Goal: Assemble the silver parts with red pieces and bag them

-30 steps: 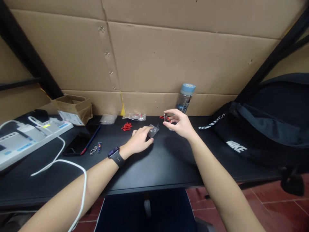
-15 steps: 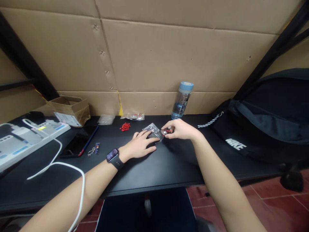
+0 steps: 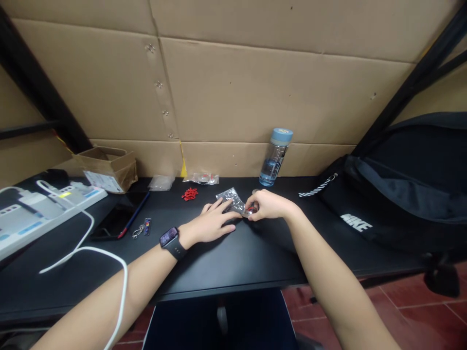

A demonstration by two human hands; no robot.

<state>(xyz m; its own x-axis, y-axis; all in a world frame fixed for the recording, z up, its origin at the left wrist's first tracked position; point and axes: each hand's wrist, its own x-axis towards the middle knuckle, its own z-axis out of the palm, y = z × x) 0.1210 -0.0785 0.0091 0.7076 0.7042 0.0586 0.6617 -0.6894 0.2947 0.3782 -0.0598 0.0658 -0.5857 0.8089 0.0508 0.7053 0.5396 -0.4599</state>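
Note:
My left hand (image 3: 211, 222) lies with fingers spread over a small clear plastic bag (image 3: 233, 198) on the black table. The fingertips press on the bag's near part and hide some of it. At the bag's right edge, my right hand (image 3: 269, 205) pinches a small clear, shiny object with red on it (image 3: 251, 211). The fingers cover much of this object, and I cannot make out whether it is inside the bag or against its edge. A red squiggly piece (image 3: 189, 194) lies to the left of the bag.
A water bottle (image 3: 274, 160) stands behind my right hand, with a black backpack (image 3: 394, 194) to the right. Small plastic packets (image 3: 201, 179), a keyring (image 3: 143, 227), a tablet (image 3: 118, 216), a cardboard box (image 3: 109, 167) and a power strip (image 3: 47, 209) lie left. A white cable (image 3: 126, 282) crosses my left forearm.
My right hand has moved down and slightly left with the clear and red object, closer to the bag's edge. My left hand stays on the bag. The view has shifted slightly.

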